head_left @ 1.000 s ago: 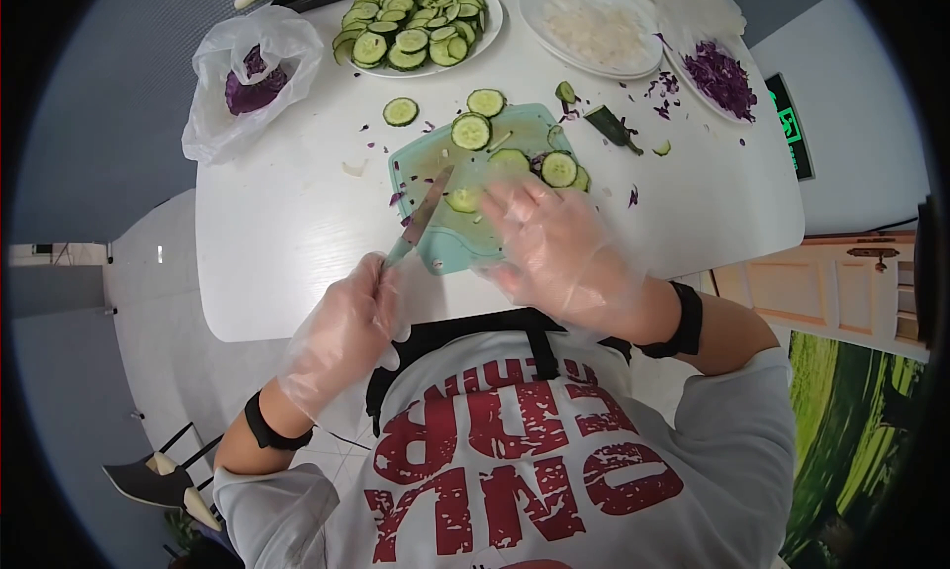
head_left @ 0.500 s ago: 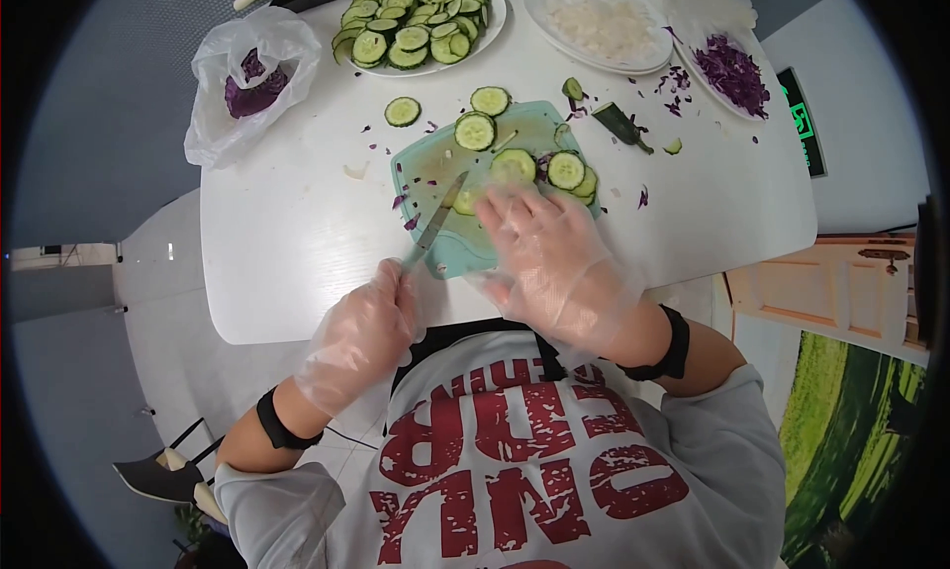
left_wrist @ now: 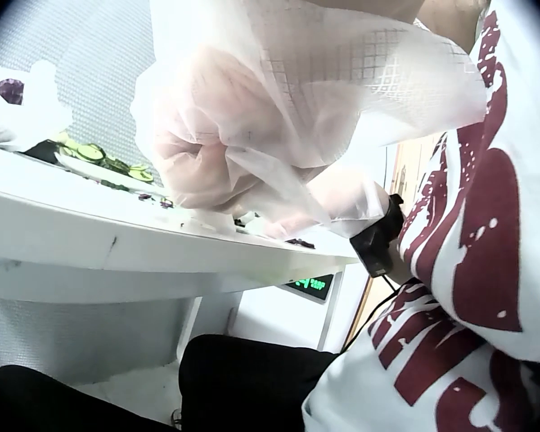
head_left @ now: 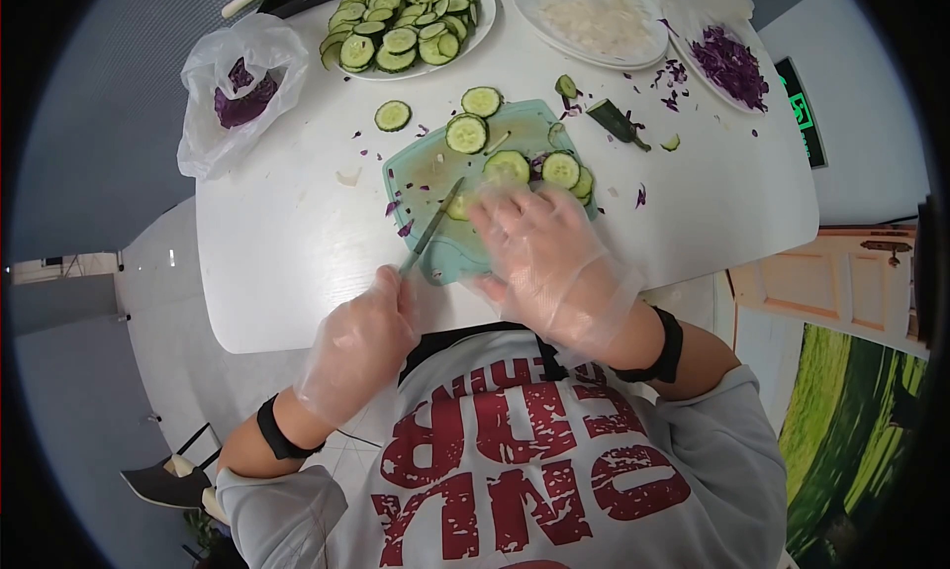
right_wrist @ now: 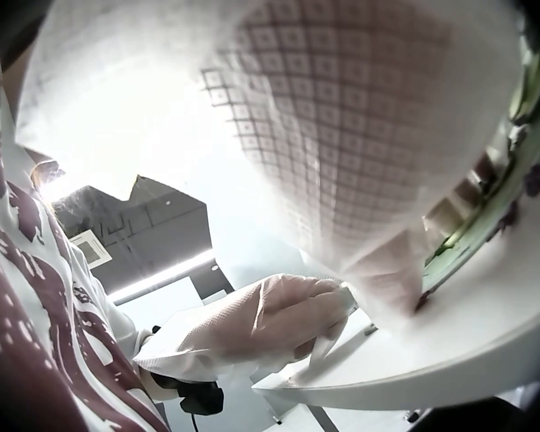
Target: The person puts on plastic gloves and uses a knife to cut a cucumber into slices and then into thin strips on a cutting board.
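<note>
The gloved left hand (head_left: 364,346) grips the handle of a small knife (head_left: 433,225) whose blade slants across the left part of a green cutting board (head_left: 421,163). Over the board's lower right lies the gloved right hand (head_left: 554,262), fingers spread and slightly bent, fingertips beside a cucumber slice (head_left: 507,166); what lies beneath them is hidden. More slices (head_left: 561,169) sit right of the fingertips, and another (head_left: 466,133) at the board's upper part. The left wrist view shows the left hand (left_wrist: 225,135) curled; in the right wrist view the right hand (right_wrist: 342,117) fills the top.
A plate (head_left: 482,45) of cucumber slices stands at the back, beside a plate of pale shreds (head_left: 599,23) and one of purple shreds (head_left: 730,66). Purple cabbage (head_left: 245,102) sits in a plastic bag at left. A cucumber end (head_left: 614,122) and scraps lie right of the board.
The knife and left hand have shifted slightly right and lower, the blade staying over the board. The right hand has hardly moved. The whole view has shifted a little.
</note>
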A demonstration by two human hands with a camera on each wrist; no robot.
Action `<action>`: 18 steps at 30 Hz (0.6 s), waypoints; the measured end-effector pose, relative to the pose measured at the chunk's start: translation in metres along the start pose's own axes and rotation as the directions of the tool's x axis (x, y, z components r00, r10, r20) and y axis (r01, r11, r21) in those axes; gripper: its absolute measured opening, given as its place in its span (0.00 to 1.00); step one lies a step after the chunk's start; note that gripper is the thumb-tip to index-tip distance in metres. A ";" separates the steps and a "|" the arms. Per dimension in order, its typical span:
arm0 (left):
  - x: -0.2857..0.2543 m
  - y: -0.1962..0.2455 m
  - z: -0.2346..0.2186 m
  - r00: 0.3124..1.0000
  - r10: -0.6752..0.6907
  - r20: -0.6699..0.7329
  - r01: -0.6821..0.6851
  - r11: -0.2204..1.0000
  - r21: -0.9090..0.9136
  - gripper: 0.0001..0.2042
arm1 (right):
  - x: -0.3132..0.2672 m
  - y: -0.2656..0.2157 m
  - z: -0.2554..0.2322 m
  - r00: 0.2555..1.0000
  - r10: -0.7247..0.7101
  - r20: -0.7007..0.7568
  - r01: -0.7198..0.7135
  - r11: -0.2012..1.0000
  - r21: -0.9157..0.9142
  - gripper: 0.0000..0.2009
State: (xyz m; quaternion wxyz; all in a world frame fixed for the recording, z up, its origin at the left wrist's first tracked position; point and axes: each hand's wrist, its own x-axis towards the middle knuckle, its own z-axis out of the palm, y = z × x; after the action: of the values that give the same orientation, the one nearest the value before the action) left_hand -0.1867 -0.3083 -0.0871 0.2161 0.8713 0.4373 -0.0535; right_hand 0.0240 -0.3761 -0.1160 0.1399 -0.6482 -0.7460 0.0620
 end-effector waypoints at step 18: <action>0.002 -0.003 0.008 0.996 -0.001 -0.087 -0.006 0.997 -0.077 0.04 | -0.003 -0.004 0.008 0.997 -0.027 -0.078 0.023 0.999 -0.047 0.32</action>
State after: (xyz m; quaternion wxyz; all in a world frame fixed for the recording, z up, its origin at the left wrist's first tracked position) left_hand -0.1875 -0.3088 -0.0954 0.2303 0.8645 0.4468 0.0016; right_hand 0.0180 -0.3793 -0.1230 0.1552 -0.6437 -0.7492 0.0173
